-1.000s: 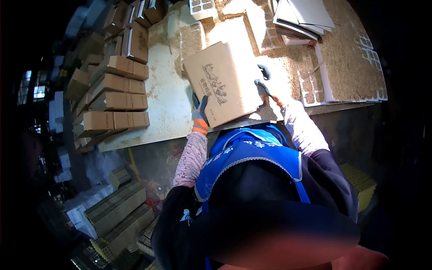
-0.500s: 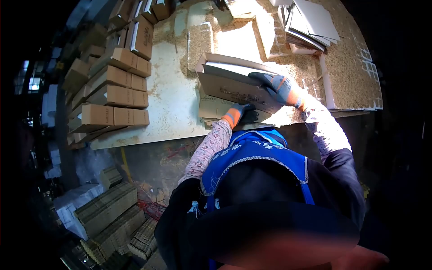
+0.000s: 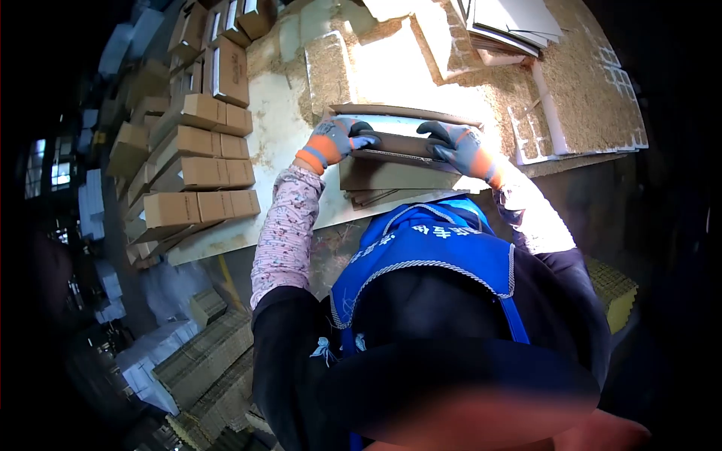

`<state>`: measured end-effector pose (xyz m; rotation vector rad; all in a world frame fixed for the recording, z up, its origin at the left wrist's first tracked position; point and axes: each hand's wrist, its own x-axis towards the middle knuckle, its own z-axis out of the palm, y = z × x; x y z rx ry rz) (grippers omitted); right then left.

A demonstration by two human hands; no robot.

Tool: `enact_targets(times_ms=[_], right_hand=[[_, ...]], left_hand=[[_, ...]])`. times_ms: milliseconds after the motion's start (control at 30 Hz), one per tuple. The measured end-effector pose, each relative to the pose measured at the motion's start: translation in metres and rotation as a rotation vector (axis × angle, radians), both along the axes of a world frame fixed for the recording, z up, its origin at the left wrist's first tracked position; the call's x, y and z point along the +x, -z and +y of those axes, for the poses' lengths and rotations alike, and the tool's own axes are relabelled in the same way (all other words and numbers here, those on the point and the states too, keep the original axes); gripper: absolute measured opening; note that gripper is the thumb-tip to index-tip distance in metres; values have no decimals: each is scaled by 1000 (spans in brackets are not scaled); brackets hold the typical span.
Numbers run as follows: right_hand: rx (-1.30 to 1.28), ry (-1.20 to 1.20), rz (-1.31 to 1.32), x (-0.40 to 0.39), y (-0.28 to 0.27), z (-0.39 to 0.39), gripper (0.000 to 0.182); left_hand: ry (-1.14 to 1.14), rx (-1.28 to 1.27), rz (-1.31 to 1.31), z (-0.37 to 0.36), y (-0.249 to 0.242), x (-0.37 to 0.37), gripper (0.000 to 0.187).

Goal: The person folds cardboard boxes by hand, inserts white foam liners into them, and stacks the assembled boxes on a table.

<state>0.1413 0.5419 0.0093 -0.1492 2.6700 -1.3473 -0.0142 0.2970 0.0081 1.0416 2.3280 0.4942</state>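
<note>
An open-topped cardboard box stands on the table in front of me, with something white inside it. My left hand, in a grey and orange glove, is closed on the box's near wall at the left end. Toward the right end, my right hand, in a matching glove, grips the same wall. Flat cardboard sheets lie in a pile just below the box, on my side of the table. The box's bottom is hidden from view.
Rows of closed cardboard boxes line the table's left side. White boards are stacked at the back right. Speckled tan slabs with white edges fill the right side. Bundled stacks stand on the floor at lower left.
My left hand has moved up and left from the pile of flat sheets onto the box's near wall. The box has tipped, its printed side turning out of sight. My right hand stays on it.
</note>
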Motion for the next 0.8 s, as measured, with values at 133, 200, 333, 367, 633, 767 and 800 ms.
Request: enact_targets(times_ms=[133,200,333,367,633,767,800], right_hand=[[-113,205,-73,-22,27,0,27],[-66,253,-61,-21,29,-5,27],[528,322,90,-16,6,-25,28],[615,346,143,-14,13,-27,29],[282,11,-160,-16,18,-23,24],[-166,179,52,6,-17,1,23],[-347,380,74,14,-19,14,19]], left_hand=[[6,-73,18,15,12,-17,33],[125,-251,415,31,-5,-6,37],[353,-68,700,49,-23,31,41],[317,-148,553,50,-11,36,39],[127,-257,-135,72,13,6,36],[86,-192,-126,69,21,7,32],[81,-187,-127,70,19,8,32]])
